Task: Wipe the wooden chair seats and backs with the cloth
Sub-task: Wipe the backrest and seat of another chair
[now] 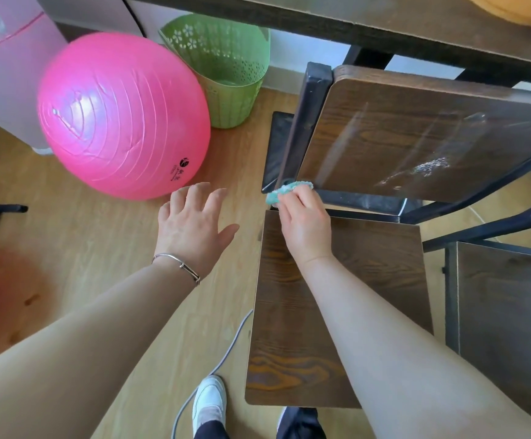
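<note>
- I am seeing the right hand (305,223) pinching a small fluffy teal cloth (284,191) with curled fingers.
- The cloth is sitting at the lower left corner of the dark brown wooden chair back (416,137), beside the black metal frame bar (362,198).
- This hand is hanging over the rear left corner of the dark brown wooden chair seat (337,327); I cannot tell if it is touching.
- The left hand (191,226) is spreading its fingers above the light wooden floor (99,248), holding nothing.
- 1 big pink exercise ball (121,115) and 1 green plastic basket (226,68) are standing at the left.
</note>
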Action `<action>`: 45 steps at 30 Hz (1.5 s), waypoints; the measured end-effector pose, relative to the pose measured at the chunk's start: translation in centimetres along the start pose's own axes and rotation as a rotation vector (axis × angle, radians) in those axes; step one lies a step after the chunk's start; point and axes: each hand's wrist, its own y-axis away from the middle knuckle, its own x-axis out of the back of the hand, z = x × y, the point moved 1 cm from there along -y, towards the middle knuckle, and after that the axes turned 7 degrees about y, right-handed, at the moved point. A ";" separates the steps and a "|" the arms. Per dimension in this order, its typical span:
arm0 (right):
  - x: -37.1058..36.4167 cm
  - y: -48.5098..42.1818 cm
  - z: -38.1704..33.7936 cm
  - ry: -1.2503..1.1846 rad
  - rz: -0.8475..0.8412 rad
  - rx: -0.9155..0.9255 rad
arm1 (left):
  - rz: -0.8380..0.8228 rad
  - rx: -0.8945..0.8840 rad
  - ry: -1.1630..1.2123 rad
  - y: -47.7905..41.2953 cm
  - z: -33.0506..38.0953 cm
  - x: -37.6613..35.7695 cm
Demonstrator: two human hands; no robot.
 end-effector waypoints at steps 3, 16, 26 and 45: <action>2.4 -1.3 -0.3 -0.027 0.167 0.051 | 0.006 -0.009 0.000 0.5 0.5 0.6; 15.3 -9.2 0.2 -0.071 0.494 0.032 | 0.093 -0.122 0.018 1.0 3.7 4.2; 5.0 -1.1 4.0 -0.075 0.105 -0.074 | 0.023 -0.084 -0.008 1.5 3.3 0.4; 12.2 -5.2 4.2 -0.092 0.319 -0.117 | 0.025 -0.116 -0.014 1.5 5.4 1.2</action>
